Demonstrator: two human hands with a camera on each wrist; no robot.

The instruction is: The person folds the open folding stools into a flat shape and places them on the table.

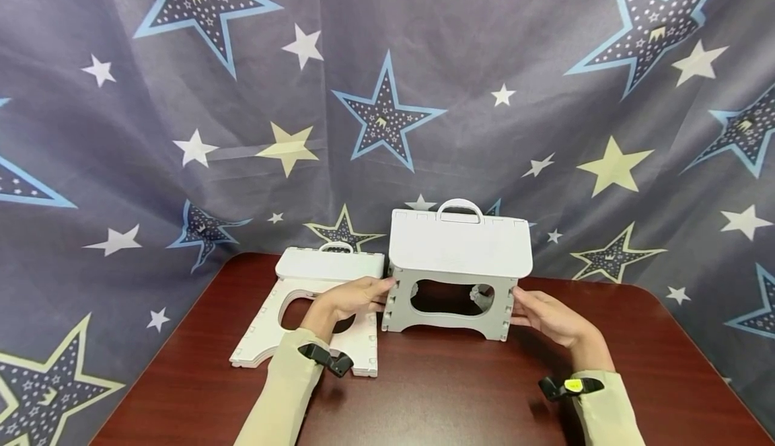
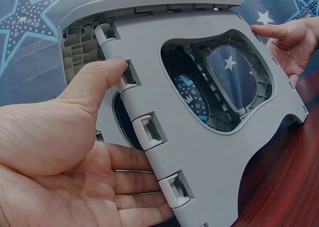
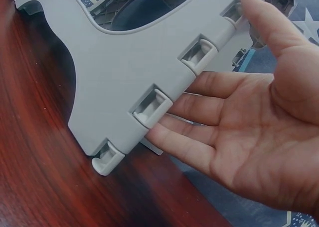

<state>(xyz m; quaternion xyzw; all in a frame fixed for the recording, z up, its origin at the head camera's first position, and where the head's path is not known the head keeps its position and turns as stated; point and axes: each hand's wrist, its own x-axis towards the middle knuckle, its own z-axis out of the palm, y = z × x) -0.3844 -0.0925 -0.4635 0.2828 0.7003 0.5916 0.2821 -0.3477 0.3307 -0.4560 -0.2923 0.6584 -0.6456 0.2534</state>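
Note:
A white folding stool with a carry handle on its top is opened out, in the middle of the head view. Its front leg panel has a large cut-out and hinge knuckles along both side edges. My left hand holds the panel's left edge, thumb on a hinge and fingers along the side. At the opposite edge my right hand grips likewise, its thumb near the upper hinge and its fingers reaching behind the edge. The fingertips are partly hidden.
A second white stool, folded flat, lies on the dark red wooden table at left, partly behind my left forearm. A grey curtain with stars hangs behind the table. Each wrist carries a black strapped camera.

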